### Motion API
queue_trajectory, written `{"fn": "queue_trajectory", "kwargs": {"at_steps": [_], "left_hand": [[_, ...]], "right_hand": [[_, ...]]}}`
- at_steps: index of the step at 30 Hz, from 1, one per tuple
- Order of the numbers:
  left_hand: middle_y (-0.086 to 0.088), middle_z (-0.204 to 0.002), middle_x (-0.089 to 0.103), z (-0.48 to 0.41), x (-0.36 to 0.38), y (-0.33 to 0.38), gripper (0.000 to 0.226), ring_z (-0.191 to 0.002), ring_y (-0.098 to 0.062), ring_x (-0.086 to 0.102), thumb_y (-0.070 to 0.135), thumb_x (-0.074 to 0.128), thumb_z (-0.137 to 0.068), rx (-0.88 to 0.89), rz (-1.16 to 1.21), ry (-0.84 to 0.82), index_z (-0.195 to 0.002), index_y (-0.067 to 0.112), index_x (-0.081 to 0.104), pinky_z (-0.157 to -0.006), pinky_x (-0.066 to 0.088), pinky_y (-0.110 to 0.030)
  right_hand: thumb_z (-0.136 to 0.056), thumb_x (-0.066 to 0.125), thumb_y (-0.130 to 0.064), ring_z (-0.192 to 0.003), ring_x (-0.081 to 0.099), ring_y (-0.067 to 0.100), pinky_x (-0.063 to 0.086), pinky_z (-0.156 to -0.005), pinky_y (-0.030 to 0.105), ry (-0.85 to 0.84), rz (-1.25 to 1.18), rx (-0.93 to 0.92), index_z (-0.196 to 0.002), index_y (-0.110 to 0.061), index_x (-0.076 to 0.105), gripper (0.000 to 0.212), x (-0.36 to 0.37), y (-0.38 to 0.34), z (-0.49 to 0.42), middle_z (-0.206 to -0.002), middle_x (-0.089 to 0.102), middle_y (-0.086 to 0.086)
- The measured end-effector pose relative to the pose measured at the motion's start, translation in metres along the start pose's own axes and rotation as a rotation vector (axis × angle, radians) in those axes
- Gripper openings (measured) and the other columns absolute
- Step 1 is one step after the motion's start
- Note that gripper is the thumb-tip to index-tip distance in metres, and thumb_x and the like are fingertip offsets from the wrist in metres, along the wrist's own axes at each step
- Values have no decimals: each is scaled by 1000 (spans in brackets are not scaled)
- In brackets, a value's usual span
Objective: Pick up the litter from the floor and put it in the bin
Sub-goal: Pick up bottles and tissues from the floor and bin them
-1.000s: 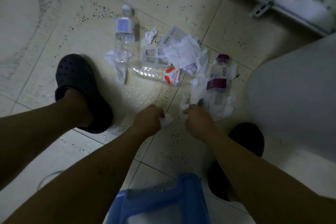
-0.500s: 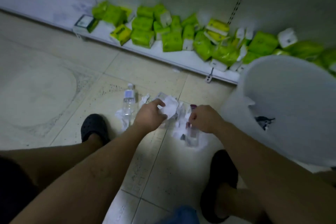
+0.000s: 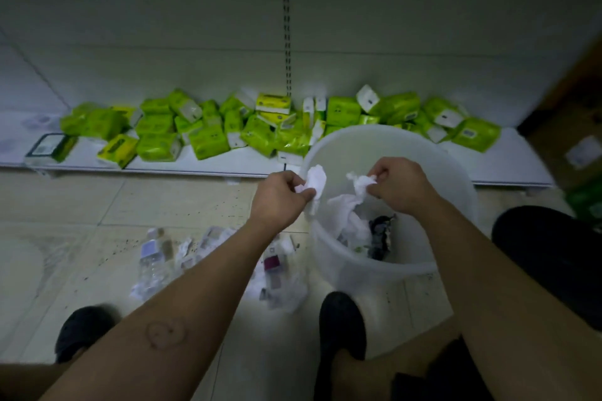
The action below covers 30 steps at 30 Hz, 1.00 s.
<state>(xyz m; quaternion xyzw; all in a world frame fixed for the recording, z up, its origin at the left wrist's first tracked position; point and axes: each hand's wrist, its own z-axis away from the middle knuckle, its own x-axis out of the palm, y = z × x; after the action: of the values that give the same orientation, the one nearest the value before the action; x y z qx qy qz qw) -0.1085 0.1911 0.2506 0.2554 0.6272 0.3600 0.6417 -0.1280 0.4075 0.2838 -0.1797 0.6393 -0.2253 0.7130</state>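
A white round bin [image 3: 365, 143] stands on the floor to the right, with crumpled tissue and a dark wrapper inside. My left hand [image 3: 280, 198] pinches a crumpled white tissue [image 3: 315, 181] at the bin's left rim. Over the bin's opening, my right hand [image 3: 399, 185] pinches a second tissue [image 3: 360, 184]. Left of the bin more litter lies on the floor: a clear bottle with a pale label [image 3: 153, 257], a purple-labelled bottle [image 3: 272, 265] and scraps of tissue [image 3: 286, 296]. My left forearm hides part of the pile.
A low white shelf [image 3: 228, 161] along the wall carries many green and yellow tissue packs [image 3: 208, 140]. My feet in dark clogs [image 3: 340, 322] stand on the tiled floor, one close to the bin. A brown box [image 3: 566, 140] stands at the far right.
Both hands have risen from the litter pile on the floor and moved right to the bin, each carrying a tissue. The view has tilted up toward the shelf.
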Motion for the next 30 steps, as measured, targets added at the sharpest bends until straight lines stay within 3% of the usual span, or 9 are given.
{"fn": "queue_trajectory", "kwargs": {"at_steps": [2, 5, 7, 12, 20, 23, 25, 28, 30], "left_hand": [[10, -73, 65, -5, 21, 13, 12, -79, -17, 66, 32, 71, -76, 24, -64, -17, -84, 24, 69, -66, 44, -22], [0, -113, 65, -7, 44, 19, 37, -102, -22, 63, 36, 66, -80, 84, -261, -18, -114, 22, 65, -88, 49, -32], [-4, -123, 60, -3, 46, 12, 40, -108, -25, 59, 37, 64, -81, 111, -339, 3, -118, 23, 63, -93, 47, -37], [-5, -121, 61, 12, 21, -31, 35, -107, -28, 56, 35, 62, -82, 86, -383, 67, -114, 22, 63, -92, 46, -41], [-1, -113, 70, 50, -24, -113, 36, -98, -19, 64, 41, 65, -81, -172, -381, -76, -112, 22, 66, -83, 49, -30], [-2, -118, 68, 61, -27, -145, 38, -105, -21, 62, 41, 64, -83, -285, -380, -210, -116, 22, 64, -91, 49, -32], [-5, -122, 66, 69, -22, -166, 43, -110, -22, 60, 42, 64, -83, -338, -370, -315, -120, 20, 61, -96, 48, -35], [-6, -127, 62, 73, -11, -197, 51, -113, -21, 59, 45, 65, -82, -397, -299, -418, -124, 18, 58, -93, 46, -30], [-7, -126, 62, 68, -7, -217, 53, -110, -21, 59, 44, 67, -82, -427, -252, -464, -126, 16, 56, -88, 45, -28]], "right_hand": [[-75, 72, -15, -95, 64, 28, 45, -74, 25, -9, 32, 45, -85, -18, 66, 12, -3, 17, -3, -91, 68, 7], [-77, 73, -22, -121, 52, 31, 45, -95, 34, -150, 85, 97, -131, -14, 52, 59, -1, 33, -4, -133, 53, 16], [-78, 72, -29, -128, 46, 31, 41, -102, 36, -212, 108, 79, -143, -17, 39, 73, 2, 29, -2, -144, 42, 15], [-81, 66, -30, -118, 54, 28, 45, -96, 37, -151, 97, -135, -134, -19, 50, 56, 25, -19, 11, -132, 54, 10], [-86, 55, -18, -105, 61, 25, 46, -83, 32, -183, 200, -425, -121, -22, 57, 36, 102, -92, 51, -119, 62, 2], [-83, 60, -16, -91, 61, 25, 44, -73, 29, -489, 289, -353, -115, -18, 62, 31, 142, -96, 62, -105, 65, 4], [-83, 63, -22, -89, 62, 27, 47, -76, 33, -699, 278, -220, -106, -12, 67, 26, 174, -87, 67, -101, 67, 9], [-88, 58, -22, -99, 60, 27, 49, -89, 38, -751, 128, 30, -117, -11, 61, 31, 219, -62, 79, -118, 62, 15], [-89, 58, -20, -122, 50, 30, 44, -103, 40, -772, 153, 121, -133, -13, 49, 46, 248, -46, 82, -139, 47, 15]]}}
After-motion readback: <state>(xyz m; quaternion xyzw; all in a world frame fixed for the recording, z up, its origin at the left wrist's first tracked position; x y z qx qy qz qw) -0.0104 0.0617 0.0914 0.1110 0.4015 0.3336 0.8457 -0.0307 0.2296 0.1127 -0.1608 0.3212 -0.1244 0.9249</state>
